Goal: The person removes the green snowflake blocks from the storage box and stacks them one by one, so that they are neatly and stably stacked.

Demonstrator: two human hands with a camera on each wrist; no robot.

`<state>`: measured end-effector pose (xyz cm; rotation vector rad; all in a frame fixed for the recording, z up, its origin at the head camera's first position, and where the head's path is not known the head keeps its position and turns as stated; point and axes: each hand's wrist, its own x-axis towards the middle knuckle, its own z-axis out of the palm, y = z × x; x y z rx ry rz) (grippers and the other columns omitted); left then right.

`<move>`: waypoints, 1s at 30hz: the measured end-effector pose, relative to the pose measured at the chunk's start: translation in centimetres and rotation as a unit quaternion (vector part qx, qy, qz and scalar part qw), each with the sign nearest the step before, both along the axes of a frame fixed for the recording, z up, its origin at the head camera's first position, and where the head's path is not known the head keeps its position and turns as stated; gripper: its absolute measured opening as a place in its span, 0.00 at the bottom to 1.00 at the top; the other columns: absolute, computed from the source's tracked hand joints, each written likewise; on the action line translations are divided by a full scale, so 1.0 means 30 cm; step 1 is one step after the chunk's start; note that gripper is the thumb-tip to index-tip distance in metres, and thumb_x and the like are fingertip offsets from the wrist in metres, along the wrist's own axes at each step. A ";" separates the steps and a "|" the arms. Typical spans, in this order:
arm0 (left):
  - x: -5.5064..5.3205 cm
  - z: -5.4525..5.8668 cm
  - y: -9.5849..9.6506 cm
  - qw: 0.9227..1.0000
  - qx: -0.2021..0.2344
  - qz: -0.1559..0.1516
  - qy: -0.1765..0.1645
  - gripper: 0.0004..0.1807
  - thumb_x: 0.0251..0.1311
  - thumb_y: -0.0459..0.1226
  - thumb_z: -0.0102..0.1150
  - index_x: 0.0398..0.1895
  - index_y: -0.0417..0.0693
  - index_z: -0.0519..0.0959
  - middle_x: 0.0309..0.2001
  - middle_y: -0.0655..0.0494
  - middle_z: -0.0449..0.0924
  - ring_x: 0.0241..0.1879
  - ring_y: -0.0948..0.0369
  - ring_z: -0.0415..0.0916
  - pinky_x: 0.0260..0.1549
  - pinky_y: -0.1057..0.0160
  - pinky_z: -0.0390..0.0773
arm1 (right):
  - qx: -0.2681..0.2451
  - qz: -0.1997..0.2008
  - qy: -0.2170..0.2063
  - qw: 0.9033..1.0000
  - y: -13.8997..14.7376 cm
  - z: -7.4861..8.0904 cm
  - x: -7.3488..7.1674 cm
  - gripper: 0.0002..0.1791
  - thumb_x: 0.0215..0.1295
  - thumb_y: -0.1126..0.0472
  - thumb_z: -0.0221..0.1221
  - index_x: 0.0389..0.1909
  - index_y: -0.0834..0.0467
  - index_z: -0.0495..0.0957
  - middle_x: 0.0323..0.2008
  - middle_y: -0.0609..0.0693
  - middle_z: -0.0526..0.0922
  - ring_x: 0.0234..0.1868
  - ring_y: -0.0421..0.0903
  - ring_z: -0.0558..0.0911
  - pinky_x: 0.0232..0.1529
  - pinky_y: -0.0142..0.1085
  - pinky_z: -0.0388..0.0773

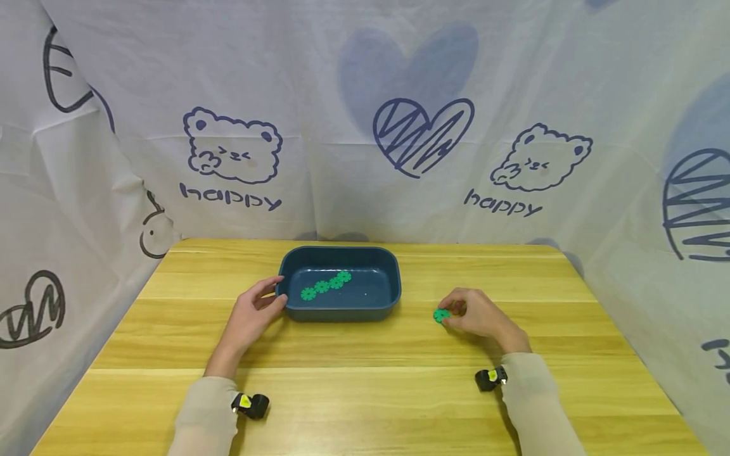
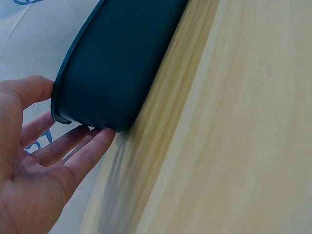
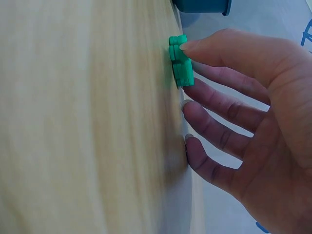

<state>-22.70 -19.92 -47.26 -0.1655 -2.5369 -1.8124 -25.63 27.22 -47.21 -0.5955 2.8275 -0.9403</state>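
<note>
From where I stand, head view: wooden table (image 1: 371, 380), printed white cloth (image 1: 319, 82) on the far side and both sides, "happy" bears and hearts on it. Blue bin (image 1: 342, 315) sits toward the far edge, a bit left of middle. Four green pieces (image 1: 322, 287) lie on its floor in a slanting row, near left to far middle, the two farthest touching or overlapping, I can't tell which. Left hand (image 1: 253, 311) is at the bin's left end, thumb and fingers parted, tips at the rim. Right hand (image 1: 478, 315) is over the table right of the bin, well apart from it, thumb and finger pinching one green disc (image 1: 440, 315), notched round the edge. Beige sleeves (image 1: 205, 411) on both arms, a black camera (image 1: 251, 405) at each wrist. Left wrist view: thumb touches the bin's rim, the other fingers spread, fairly straight, tips at the end wall and lower edge; palm bare. The bin's inside is hidden here. Right wrist view: disc seen nearly edge-on between thumb and finger, upright or close to it, right by the table; can't tell if it touches. Other fingers slightly bent and apart, tips close to the wood. A corner of the bin shows at the far end.
</note>
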 end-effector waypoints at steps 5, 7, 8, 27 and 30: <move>-0.001 0.004 0.001 1.000 -0.002 0.000 0.004 0.29 0.75 0.42 0.58 0.74 0.43 0.69 0.72 0.36 0.70 0.68 0.40 0.75 0.51 0.74 0.82 | -0.003 -0.006 -0.012 1.000 -0.003 0.005 0.001 0.12 0.63 0.62 0.70 0.47 0.56 0.87 0.43 0.50 0.86 0.39 0.42 0.79 0.43 0.36 0.80; -0.001 0.006 0.001 1.000 -0.003 0.000 0.005 0.28 0.75 0.42 0.58 0.74 0.42 0.69 0.72 0.36 0.70 0.68 0.39 0.75 0.51 0.75 0.82 | -0.003 -0.009 -0.018 1.000 -0.002 0.007 0.001 0.12 0.64 0.62 0.70 0.48 0.55 0.86 0.44 0.50 0.86 0.39 0.43 0.79 0.44 0.37 0.80; 0.000 0.007 0.001 1.000 -0.003 -0.001 0.005 0.29 0.75 0.42 0.58 0.74 0.42 0.68 0.72 0.35 0.70 0.68 0.39 0.75 0.51 0.75 0.82 | -0.004 -0.008 -0.019 1.000 -0.002 0.008 0.001 0.12 0.64 0.62 0.70 0.48 0.56 0.86 0.44 0.50 0.86 0.39 0.43 0.79 0.44 0.38 0.80; 0.006 0.007 0.005 1.000 0.003 0.007 -0.005 0.28 0.75 0.42 0.58 0.74 0.43 0.69 0.72 0.37 0.70 0.67 0.40 0.75 0.50 0.77 0.80 | -0.024 0.015 0.033 0.999 -0.087 0.117 -0.011 0.16 0.69 0.60 0.65 0.55 0.60 0.84 0.50 0.57 0.87 0.43 0.47 0.82 0.45 0.38 0.83; 0.007 0.009 0.005 1.000 0.003 0.006 -0.003 0.28 0.75 0.42 0.58 0.74 0.42 0.69 0.72 0.36 0.70 0.67 0.40 0.75 0.50 0.77 0.80 | -0.026 0.025 0.038 0.999 -0.122 0.146 -0.025 0.15 0.70 0.59 0.65 0.54 0.59 0.85 0.50 0.58 0.87 0.43 0.47 0.82 0.44 0.38 0.83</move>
